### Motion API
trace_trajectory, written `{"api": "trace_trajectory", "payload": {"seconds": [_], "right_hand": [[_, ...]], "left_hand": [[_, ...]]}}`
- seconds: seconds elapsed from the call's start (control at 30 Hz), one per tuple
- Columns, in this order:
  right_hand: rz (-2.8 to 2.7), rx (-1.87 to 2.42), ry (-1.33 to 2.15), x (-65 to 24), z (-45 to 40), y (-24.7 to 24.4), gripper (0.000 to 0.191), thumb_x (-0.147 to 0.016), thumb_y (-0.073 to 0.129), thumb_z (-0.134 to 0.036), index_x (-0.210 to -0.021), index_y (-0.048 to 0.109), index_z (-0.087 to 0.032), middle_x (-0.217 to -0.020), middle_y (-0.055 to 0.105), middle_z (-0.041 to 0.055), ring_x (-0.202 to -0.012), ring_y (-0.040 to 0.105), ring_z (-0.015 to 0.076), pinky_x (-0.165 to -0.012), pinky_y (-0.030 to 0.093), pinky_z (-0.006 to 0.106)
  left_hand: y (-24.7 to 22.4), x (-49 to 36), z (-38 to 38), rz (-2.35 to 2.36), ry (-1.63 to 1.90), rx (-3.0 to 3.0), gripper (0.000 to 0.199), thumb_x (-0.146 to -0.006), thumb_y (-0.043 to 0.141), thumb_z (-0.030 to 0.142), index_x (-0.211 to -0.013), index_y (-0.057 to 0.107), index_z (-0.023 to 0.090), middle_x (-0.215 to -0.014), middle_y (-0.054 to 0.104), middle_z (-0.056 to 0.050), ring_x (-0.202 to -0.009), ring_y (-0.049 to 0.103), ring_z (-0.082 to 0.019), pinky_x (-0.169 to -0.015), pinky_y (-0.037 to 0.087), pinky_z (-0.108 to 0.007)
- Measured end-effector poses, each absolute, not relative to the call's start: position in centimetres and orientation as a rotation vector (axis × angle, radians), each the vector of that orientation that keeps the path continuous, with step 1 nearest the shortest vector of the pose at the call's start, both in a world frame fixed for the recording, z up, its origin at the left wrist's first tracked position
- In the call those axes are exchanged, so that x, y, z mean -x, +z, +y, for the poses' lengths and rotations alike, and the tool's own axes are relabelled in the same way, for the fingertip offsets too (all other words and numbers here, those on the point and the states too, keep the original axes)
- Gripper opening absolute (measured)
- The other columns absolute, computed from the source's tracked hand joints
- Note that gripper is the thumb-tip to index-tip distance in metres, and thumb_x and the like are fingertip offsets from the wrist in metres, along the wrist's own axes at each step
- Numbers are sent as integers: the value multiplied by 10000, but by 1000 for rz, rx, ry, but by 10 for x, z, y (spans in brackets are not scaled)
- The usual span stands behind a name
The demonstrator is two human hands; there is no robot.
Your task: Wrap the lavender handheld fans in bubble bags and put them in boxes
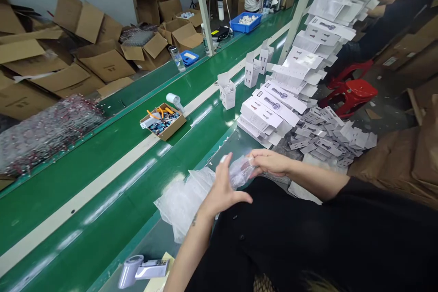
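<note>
Your right hand (pixel 270 163) pinches a clear plastic bag (pixel 241 171) above the tabletop's (pixel 153 242) near edge; your left hand (pixel 221 189) is spread beside it, contact unclear. Pinch lightly and steady the loose end left-handed, so it neither creases nor slips.

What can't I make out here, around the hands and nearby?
- Inside the clear plastic wrap in the right hand: head view, folds and glare obscure it.
- Part of the translucent plastic pile: head view, behind the left hand.
- Small print on the white cartons: head view, too small to read.
- Rest of the yellow paper: head view, cut off by the bottom edge.
</note>
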State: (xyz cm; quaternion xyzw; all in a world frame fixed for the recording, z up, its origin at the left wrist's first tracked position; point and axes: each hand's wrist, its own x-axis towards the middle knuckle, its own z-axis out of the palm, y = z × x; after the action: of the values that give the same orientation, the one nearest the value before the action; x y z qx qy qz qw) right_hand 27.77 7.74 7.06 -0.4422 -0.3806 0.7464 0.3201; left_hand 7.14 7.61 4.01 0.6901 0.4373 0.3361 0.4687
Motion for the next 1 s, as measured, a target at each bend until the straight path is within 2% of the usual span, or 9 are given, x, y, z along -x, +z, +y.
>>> {"api": "trace_trajectory", "payload": {"seconds": [0.1,0.17,0.2,0.27,0.33,0.43,0.57,0.73,1.0], "right_hand": [[-1542,1138,1762,-293,83,74,194,-817,557,-362,-863,588,-176,-900,632,43,-870,627,196,-812,527,377],[-1959,1278,1321,-324,96,72,275,-810,604,-352,-1042,600,-206,-1113,608,87,-1048,563,254,-914,461,438],[-2062,1432,1020,-343,106,69,374,-778,654,-321,-1130,578,-217,-1228,558,115,-1150,494,297,-960,407,482],[-2157,1772,475,-380,128,56,533,-704,716,-207,-1208,542,-202,-1368,441,172,-1270,348,384,-991,294,581],[-2250,1937,89,-406,149,41,480,-715,672,-130,-1179,559,-170,-1429,366,199,-1313,262,418,-981,238,613],[-2407,1866,-184,-418,174,35,275,-824,528,-126,-1091,595,-140,-1337,481,190,-1237,388,349,-962,289,514],[-2549,1723,-295,-399,193,79,309,-871,406,-110,-1118,582,-167,-1100,614,147,-911,567,236,-745,386,358],[-2982,1238,-257,-337,211,129,213,-837,458,-94,-918,632,-185,-775,643,67,-721,573,171,-615,307,284],[-3301,443,-206,-228,220,46,195,-814,500,-84,-729,659,-158,-737,673,82,-718,566,173,-738,319,358]], "left_hand": [[20,-83,76,1175,805,-1849,480,-689,727,299,-1151,609,247,-1092,627,-85,-1012,542,-249,-902,414,-402],[10,-83,78,1271,882,-1756,179,-770,641,290,-935,665,224,-888,643,-54,-873,561,-208,-821,442,-355],[7,-80,79,1319,927,-1634,135,-779,630,315,-862,655,212,-797,618,-35,-788,556,-184,-744,455,-321],[6,-73,82,1368,1013,-1289,198,-771,637,385,-809,608,192,-682,538,9,-628,508,-130,-567,429,-248],[8,-65,83,1329,1067,-980,276,-732,677,418,-815,561,181,-662,495,36,-559,471,-94,-471,382,-205],[14,-54,82,1256,1107,-760,387,-627,776,355,-863,524,181,-736,542,35,-600,524,-88,-480,413,-190],[24,-36,84,1261,1223,-591,483,-527,825,250,-885,504,198,-787,597,27,-632,575,-106,-481,441,-195],[41,-15,94,1261,1476,-457,376,-503,780,196,-771,518,170,-700,566,41,-552,521,-88,-380,344,-172],[37,5,85,1382,1669,-178,327,-464,717,172,-682,473,157,-640,504,63,-514,475,-62,-339,262,-167]]}}
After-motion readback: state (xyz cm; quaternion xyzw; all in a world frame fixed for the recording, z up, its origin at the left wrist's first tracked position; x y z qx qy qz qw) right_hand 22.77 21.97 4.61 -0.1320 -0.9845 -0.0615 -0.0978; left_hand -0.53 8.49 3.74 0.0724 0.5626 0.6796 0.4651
